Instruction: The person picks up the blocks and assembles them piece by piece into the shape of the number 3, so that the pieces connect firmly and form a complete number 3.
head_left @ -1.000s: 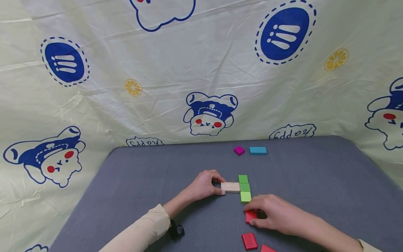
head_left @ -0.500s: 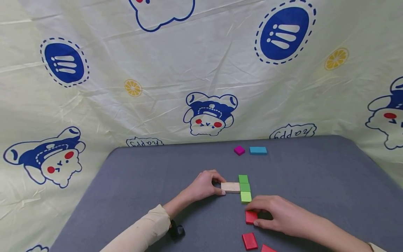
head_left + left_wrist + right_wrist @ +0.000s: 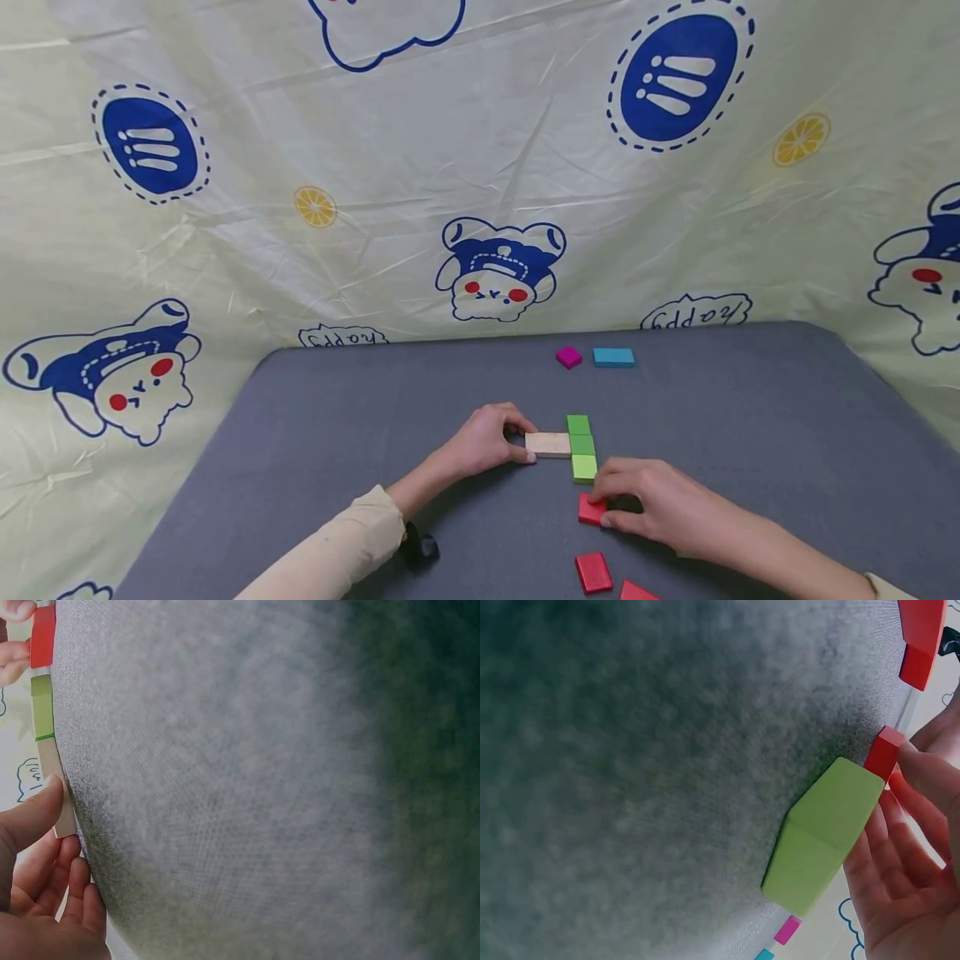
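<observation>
A red block lay on the grey table, just apart from the near end of a lime block, its edges pinched between thumb and fingers of the right hand. The lime block continued a row of two green blocks, against which abutted a wooden block, clamped at its left end by the left hand. A magenta block and a blue block lay well beyond, before a printed cloth.
</observation>
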`<move>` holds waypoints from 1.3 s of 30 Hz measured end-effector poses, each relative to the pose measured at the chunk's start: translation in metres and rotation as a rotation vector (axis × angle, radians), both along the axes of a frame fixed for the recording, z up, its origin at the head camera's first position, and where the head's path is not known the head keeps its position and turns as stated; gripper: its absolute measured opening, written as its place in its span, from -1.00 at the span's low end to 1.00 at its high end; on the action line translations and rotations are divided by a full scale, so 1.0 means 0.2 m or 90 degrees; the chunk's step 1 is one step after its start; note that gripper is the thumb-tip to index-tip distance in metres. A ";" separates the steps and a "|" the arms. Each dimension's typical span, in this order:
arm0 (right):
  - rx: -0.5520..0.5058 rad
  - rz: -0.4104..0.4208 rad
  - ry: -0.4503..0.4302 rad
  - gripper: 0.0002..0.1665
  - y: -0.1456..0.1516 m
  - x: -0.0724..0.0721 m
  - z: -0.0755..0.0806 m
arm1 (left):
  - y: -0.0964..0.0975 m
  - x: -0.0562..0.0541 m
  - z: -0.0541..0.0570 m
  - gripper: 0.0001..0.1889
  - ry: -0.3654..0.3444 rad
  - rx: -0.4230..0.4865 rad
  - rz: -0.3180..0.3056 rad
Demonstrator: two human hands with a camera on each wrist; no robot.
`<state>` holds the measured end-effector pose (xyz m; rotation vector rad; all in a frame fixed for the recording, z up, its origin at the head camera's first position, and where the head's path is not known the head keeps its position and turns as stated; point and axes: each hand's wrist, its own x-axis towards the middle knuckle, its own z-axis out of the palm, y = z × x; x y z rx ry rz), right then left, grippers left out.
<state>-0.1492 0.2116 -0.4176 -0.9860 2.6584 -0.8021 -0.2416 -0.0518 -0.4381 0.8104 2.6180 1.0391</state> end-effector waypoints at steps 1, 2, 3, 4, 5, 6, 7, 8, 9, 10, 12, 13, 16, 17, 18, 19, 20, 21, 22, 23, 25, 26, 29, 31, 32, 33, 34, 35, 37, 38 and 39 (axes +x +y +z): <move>0.006 -0.009 0.002 -0.76 0.00 0.00 0.00 | 0.00 0.00 0.00 -0.74 0.000 -0.001 0.000; 0.009 -0.016 0.005 -0.76 -0.01 -0.01 0.00 | 0.00 0.00 0.00 -0.74 0.002 0.000 -0.002; 0.011 -0.020 0.013 -0.76 -0.01 -0.01 0.00 | 0.00 0.00 0.00 -0.74 0.003 0.000 -0.003; 0.012 -0.021 0.021 -0.77 -0.01 -0.02 0.00 | 0.00 0.00 0.00 -0.74 0.003 0.000 -0.004; 0.011 -0.020 0.030 -0.77 -0.02 -0.02 0.00 | 0.00 -0.01 0.00 -0.74 0.003 0.000 -0.005; 0.010 -0.019 0.037 -0.78 -0.02 -0.02 0.00 | 0.00 -0.01 0.00 -0.74 0.003 0.000 -0.005; 0.008 -0.018 0.043 -0.78 -0.02 -0.03 0.00 | 0.00 -0.01 0.00 -0.74 0.003 0.000 -0.006; 0.006 -0.015 0.049 -0.79 -0.03 -0.03 -0.01 | 0.00 -0.01 0.00 -0.74 0.003 0.000 -0.006; 0.006 -0.014 0.051 -0.78 -0.03 -0.04 -0.01 | 0.00 -0.01 0.00 -0.74 0.002 0.001 -0.005; 0.007 -0.014 0.051 -0.78 -0.03 -0.04 -0.01 | 0.00 -0.01 0.00 -0.74 0.003 0.002 -0.006; 0.008 -0.014 0.049 -0.77 -0.03 -0.04 -0.01 | 0.00 -0.01 0.00 -0.75 0.004 0.004 -0.006; 0.009 -0.015 0.050 -0.77 -0.03 -0.04 -0.01 | 0.00 -0.01 -0.01 -0.75 0.005 0.005 -0.006; 0.009 -0.017 0.056 -0.77 -0.03 -0.05 -0.01 | 0.00 -0.01 -0.01 -0.75 0.007 0.005 -0.006; 0.008 -0.018 0.058 -0.76 -0.04 -0.05 0.00 | 0.00 -0.01 -0.01 -0.75 0.006 0.004 -0.005; 0.007 -0.019 0.059 -0.76 -0.04 -0.05 0.00 | 0.00 -0.01 0.00 -0.75 0.006 0.004 -0.005; 0.007 -0.020 0.060 -0.75 -0.04 -0.05 0.00 | 0.00 -0.01 0.00 -0.75 0.005 0.003 -0.005; 0.006 -0.020 0.060 -0.75 -0.04 -0.05 0.00 | 0.00 -0.01 0.00 -0.75 0.005 0.003 -0.005; 0.007 -0.021 0.059 -0.75 -0.04 -0.05 0.00 | 0.00 -0.01 0.00 -0.75 0.004 0.004 -0.005; 0.006 -0.021 0.059 -0.74 -0.04 -0.05 0.00 | 0.00 -0.01 0.00 -0.75 0.003 0.004 -0.005; 0.006 -0.022 0.059 -0.74 -0.04 -0.05 0.00 | 0.00 -0.01 -0.01 -0.75 0.002 0.004 -0.005; 0.008 -0.023 0.058 -0.74 -0.04 -0.05 0.00 | 0.00 -0.01 -0.01 -0.74 0.001 0.004 -0.005; 0.009 -0.023 0.057 -0.74 -0.04 -0.05 0.00 | 0.00 -0.01 -0.01 -0.74 0.002 0.005 -0.005; 0.008 -0.023 0.055 -0.74 -0.04 -0.05 0.00 | -0.01 -0.01 -0.01 -0.74 0.004 0.005 -0.007; 0.007 -0.023 0.055 -0.74 -0.04 -0.05 0.00 | -0.01 -0.01 -0.01 -0.74 0.005 0.007 -0.008; 0.006 -0.023 0.055 -0.74 -0.04 -0.05 0.00 | -0.01 -0.01 0.00 -0.74 0.005 0.006 -0.008; 0.005 -0.022 0.055 -0.74 -0.04 -0.05 -0.01 | -0.01 -0.01 0.00 -0.74 0.003 0.006 -0.007; 0.005 -0.022 0.054 -0.74 -0.04 -0.05 -0.01 | -0.01 -0.01 0.00 -0.74 0.002 0.005 -0.006; 0.006 -0.022 0.053 -0.74 -0.04 -0.05 -0.01 | -0.01 -0.01 0.00 -0.74 0.000 0.006 -0.005; 0.005 -0.025 0.057 -0.74 -0.04 -0.05 0.00 | 0.00 -0.01 0.00 -0.75 -0.004 0.005 -0.003; 0.004 -0.026 0.063 -0.74 -0.04 -0.05 0.00 | 0.00 -0.01 0.00 -0.75 -0.006 0.004 -0.002; 0.000 -0.026 0.073 -0.74 -0.04 -0.06 0.00 | 0.00 0.00 0.00 -0.75 -0.007 0.004 -0.001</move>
